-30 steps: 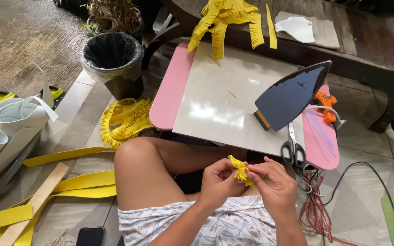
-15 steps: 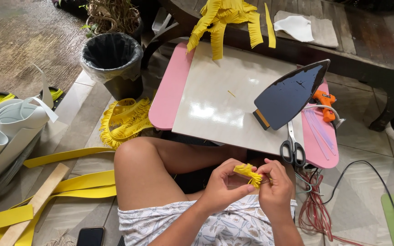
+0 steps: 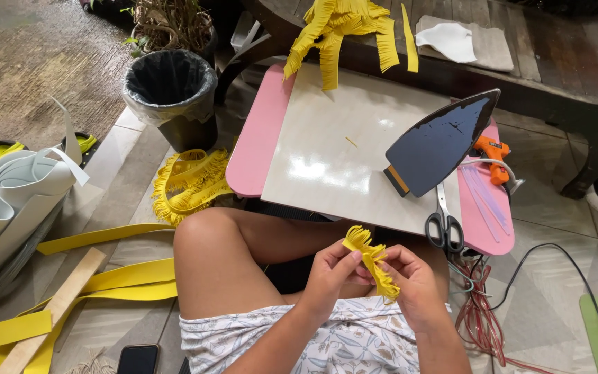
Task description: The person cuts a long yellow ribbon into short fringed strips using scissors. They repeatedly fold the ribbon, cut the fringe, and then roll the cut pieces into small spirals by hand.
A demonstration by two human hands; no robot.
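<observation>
Foam, thin and fringed, is what both hands work on in the head view: a short yellow fringed strip [image 3: 372, 261] held above the person's lap, just in front of the near edge of the pink board [image 3: 261, 149]. The left hand [image 3: 331, 271] has thumb and forefinger closed on the strip's upper end, where the cut tabs fan out; the right hand [image 3: 413, 277] has its fingers curled shut around the lower part, from which more fringe hangs down. By its look the strip is very light, soft and springy, apt to bend without cracking, yet its narrow tabs would probably tear if tugged; the uncut band along one edge seems the safest place to grip, with fingertips rather than a full fist, since squeezing would likely crush the fringe. Its surface looks matt, so it should not slip. The colour is a bright even yellow, the tabs short, close-set and slightly curled. Around it: a pale glossy sheet [image 3: 340, 156] lying on the board, a flat iron [image 3: 441, 142] tipped up on it with its dark soleplate showing, scissors [image 3: 444, 221] beside that, an orange glue gun [image 3: 493, 154], more fringed yellow foam [image 3: 340, 28] at the far end, a coiled fringe pile [image 3: 188, 183] on the floor and a black-lined bin [image 3: 171, 93].
</observation>
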